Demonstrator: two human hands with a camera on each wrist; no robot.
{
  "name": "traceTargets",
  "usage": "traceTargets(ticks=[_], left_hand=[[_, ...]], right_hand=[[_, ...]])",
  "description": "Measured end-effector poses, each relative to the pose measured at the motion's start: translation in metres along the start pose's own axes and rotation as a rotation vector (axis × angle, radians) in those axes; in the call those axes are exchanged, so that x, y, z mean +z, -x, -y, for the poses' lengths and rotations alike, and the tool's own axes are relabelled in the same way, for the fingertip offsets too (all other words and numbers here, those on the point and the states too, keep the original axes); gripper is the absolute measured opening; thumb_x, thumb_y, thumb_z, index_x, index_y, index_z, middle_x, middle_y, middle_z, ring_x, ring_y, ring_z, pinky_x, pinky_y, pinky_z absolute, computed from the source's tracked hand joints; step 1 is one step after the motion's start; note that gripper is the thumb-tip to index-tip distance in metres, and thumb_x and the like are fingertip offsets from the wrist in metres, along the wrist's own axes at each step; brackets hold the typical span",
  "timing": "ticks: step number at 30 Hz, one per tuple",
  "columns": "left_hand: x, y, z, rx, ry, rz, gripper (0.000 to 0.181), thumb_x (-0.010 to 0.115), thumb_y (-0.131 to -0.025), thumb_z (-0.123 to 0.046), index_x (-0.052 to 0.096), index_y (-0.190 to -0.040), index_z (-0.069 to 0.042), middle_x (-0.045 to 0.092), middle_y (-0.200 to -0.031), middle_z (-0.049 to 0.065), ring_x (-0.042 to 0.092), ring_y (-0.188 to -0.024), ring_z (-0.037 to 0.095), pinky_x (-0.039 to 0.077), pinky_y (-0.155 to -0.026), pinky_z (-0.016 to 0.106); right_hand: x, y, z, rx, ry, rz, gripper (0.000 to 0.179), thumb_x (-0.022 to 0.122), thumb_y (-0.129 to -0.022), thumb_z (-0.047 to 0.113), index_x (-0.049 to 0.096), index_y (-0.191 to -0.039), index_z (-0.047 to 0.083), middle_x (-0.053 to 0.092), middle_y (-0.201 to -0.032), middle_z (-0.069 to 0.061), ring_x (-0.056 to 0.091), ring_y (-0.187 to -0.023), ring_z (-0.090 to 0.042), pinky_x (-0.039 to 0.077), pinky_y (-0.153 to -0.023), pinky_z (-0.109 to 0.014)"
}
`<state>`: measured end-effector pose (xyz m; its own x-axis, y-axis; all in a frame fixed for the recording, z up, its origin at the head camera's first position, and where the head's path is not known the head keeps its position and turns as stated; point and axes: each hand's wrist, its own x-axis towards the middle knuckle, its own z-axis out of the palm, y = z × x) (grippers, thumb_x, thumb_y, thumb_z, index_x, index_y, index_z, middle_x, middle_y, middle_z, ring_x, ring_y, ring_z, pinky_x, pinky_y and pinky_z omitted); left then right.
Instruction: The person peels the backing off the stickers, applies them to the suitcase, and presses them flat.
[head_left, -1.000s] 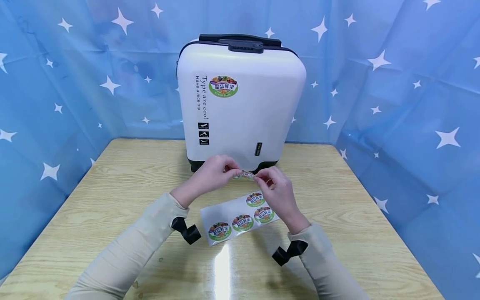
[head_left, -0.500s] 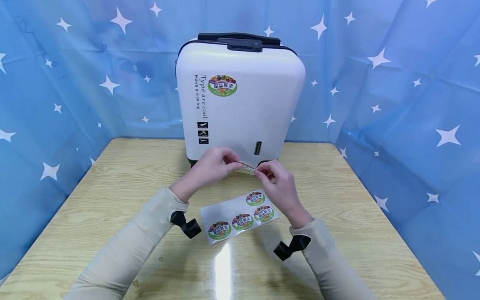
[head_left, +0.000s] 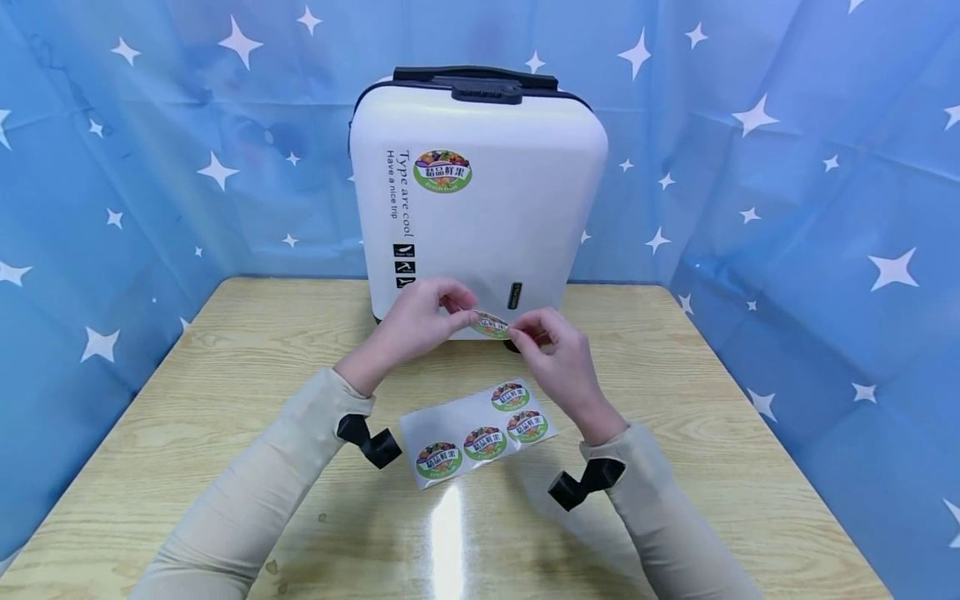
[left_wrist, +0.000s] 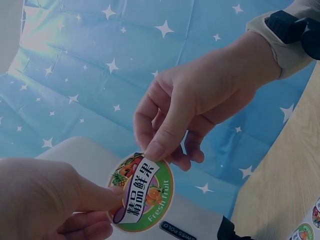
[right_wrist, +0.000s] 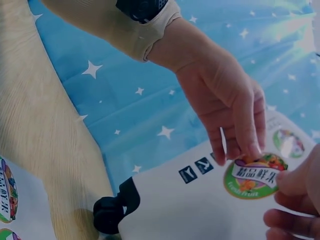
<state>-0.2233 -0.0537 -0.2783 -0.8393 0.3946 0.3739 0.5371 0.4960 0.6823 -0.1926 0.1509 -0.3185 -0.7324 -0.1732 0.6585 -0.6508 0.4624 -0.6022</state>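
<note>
An oval fruit sticker [head_left: 491,325] is stretched between both hands, in front of the lower part of a white suitcase [head_left: 517,208]. My left hand [head_left: 423,321] pinches its left end between thumb and fingers. Its right end is pinched by my right hand [head_left: 558,358]. In the left wrist view the printed face of the sticker [left_wrist: 145,195] shows, with fruit and a "Fresh fruit" label. The right wrist view has the same sticker [right_wrist: 250,175] between both sets of fingertips. A matching sticker [head_left: 442,172] is on the suitcase's upper left.
A white sticker sheet [head_left: 450,417] with several fruit stickers lies on the wooden table [head_left: 247,358] below the hands. The suitcase stands upright at the back of the table. A blue curtain [head_left: 787,192] with white stars hangs behind and at the sides.
Both hands have risen and moved away from me toward the suitcase, carrying the sticker from near the table to before the suitcase's lower front. The sheet has stayed put.
</note>
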Motion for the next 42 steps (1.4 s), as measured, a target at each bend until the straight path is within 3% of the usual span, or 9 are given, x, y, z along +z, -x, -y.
traceTargets(ticks=[10, 22, 29, 42], left_hand=[[-0.004, -0.002, -0.001, -0.003, 0.009, -0.032, 0.01, 0.07, -0.084, -0.013, 0.067, -0.091, -0.007, 0.063, -0.084, 0.001, 0.055, -0.075, 0.015, 0.046, -0.067, 0.028], [-0.007, -0.004, -0.001, -0.01, 0.026, -0.098, 0.011, 0.068, -0.086, -0.018, 0.066, -0.087, -0.007, 0.064, -0.083, 0.001, 0.054, -0.074, 0.016, 0.045, -0.062, 0.028], [-0.011, -0.007, -0.003, 0.019, 0.031, -0.129, 0.011, 0.067, -0.087, -0.017, 0.067, -0.086, -0.006, 0.065, -0.082, 0.002, 0.055, -0.074, 0.015, 0.045, -0.064, 0.028], [-0.017, -0.013, -0.006, 0.039, 0.058, -0.134, 0.012, 0.066, -0.088, -0.017, 0.065, -0.087, -0.004, 0.064, -0.082, 0.004, 0.055, -0.072, 0.016, 0.045, -0.064, 0.028]], right_hand=[[-0.005, -0.008, 0.003, 0.101, -0.068, -0.025, 0.006, 0.065, -0.086, 0.007, 0.063, -0.089, 0.002, 0.063, -0.083, -0.006, 0.056, -0.071, -0.016, 0.048, -0.062, -0.022], [-0.01, -0.017, 0.011, 0.158, -0.103, -0.048, 0.009, 0.063, -0.088, 0.009, 0.062, -0.091, 0.0, 0.062, -0.084, -0.009, 0.055, -0.072, -0.017, 0.045, -0.061, -0.02], [-0.015, -0.024, 0.042, 0.139, -0.123, -0.06, 0.008, 0.06, -0.088, -0.001, 0.06, -0.092, -0.008, 0.061, -0.084, -0.019, 0.054, -0.072, -0.023, 0.044, -0.061, -0.019], [-0.018, -0.035, 0.047, 0.15, -0.137, -0.072, 0.01, 0.059, -0.089, 0.001, 0.059, -0.093, -0.009, 0.06, -0.083, -0.019, 0.055, -0.072, -0.026, 0.044, -0.061, -0.018]])
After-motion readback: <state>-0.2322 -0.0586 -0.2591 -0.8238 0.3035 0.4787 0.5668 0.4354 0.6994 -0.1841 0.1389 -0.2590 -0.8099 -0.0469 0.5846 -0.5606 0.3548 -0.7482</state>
